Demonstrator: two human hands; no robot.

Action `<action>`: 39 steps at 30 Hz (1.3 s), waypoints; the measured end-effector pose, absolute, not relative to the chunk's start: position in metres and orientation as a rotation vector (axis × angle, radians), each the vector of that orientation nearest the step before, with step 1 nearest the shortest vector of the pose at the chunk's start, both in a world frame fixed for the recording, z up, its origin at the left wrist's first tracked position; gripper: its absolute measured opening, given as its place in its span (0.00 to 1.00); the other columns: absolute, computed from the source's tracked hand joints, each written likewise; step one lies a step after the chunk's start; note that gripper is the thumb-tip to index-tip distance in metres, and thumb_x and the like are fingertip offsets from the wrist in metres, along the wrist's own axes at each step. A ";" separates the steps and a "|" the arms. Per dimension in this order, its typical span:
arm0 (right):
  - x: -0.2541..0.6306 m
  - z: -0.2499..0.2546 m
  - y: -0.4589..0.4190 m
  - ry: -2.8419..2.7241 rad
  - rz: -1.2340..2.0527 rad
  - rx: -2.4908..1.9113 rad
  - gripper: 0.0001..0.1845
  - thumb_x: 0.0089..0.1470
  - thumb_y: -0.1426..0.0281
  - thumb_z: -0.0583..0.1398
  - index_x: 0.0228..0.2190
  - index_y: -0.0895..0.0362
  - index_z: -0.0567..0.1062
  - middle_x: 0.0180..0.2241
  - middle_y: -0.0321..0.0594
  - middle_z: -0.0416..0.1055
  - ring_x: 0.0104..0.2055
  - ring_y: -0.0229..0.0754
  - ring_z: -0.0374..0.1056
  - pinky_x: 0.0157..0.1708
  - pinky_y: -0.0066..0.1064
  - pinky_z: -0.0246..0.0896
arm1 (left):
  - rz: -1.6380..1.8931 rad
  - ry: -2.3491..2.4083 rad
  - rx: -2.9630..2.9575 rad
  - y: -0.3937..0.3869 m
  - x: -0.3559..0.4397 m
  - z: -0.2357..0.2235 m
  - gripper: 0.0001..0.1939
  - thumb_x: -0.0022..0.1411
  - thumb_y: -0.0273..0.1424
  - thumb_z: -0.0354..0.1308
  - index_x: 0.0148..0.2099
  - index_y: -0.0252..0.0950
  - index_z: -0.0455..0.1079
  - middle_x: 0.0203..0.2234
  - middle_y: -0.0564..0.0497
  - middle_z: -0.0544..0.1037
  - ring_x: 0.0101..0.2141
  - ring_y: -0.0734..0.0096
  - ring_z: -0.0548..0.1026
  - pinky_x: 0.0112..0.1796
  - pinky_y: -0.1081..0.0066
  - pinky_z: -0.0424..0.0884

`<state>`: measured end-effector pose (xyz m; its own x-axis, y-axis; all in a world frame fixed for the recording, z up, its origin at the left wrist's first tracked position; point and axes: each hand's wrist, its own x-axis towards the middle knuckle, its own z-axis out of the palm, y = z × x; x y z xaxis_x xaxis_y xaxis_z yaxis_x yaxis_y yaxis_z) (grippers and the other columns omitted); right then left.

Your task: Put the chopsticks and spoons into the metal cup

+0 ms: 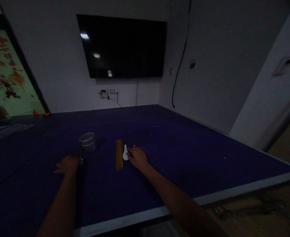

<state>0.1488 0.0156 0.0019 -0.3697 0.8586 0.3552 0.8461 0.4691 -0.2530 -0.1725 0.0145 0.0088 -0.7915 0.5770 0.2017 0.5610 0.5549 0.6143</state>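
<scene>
A white soup spoon (125,154) lies on the blue tabletop with its short handle pointing away. My right hand (138,158) is at its right side, thumb and forefinger closed on its edge. Just left of the spoon, several brown chopsticks (119,155) lie side by side in a bundle. Farther left stands an open, round metal holder (88,143). My left hand (69,164) is in front of that holder, some fingers stretched leftward. Its other side closes on a small, thin, shiny piece (81,160), too dark to make out.
The blue table (191,158) has a pale front edge and small white specks. A large black television (125,49) hangs on the far wall above sockets (109,92) and cables. Clear plastic (9,130) lies far left; a black cable (181,65) hangs near the corner.
</scene>
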 end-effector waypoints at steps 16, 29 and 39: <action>0.146 0.004 0.013 -2.193 0.051 -1.291 0.23 0.61 0.64 0.47 0.55 0.58 0.63 0.47 0.46 0.69 0.49 0.42 0.64 0.48 0.32 0.55 | 2.214 2.170 1.617 -0.008 -0.070 0.042 0.20 0.64 0.37 0.41 0.49 0.31 0.64 0.42 0.41 0.71 0.45 0.60 0.68 0.47 0.60 0.63; 0.144 0.010 0.006 -2.288 0.108 -1.291 0.20 0.57 0.54 0.51 0.38 0.52 0.76 0.37 0.39 0.76 0.39 0.40 0.70 0.36 0.27 0.58 | 1.589 1.333 1.704 0.010 -0.002 -0.007 0.25 0.61 0.47 0.45 0.49 0.35 0.67 0.45 0.44 0.74 0.46 0.64 0.72 0.48 0.64 0.65; 0.139 -0.017 0.028 -1.867 0.744 -1.074 0.13 0.53 0.62 0.57 0.30 0.57 0.76 0.29 0.39 0.76 0.30 0.38 0.71 0.30 0.26 0.62 | 1.484 1.069 1.570 0.018 0.000 -0.020 0.28 0.57 0.45 0.53 0.55 0.34 0.64 0.49 0.42 0.72 0.48 0.62 0.71 0.50 0.62 0.64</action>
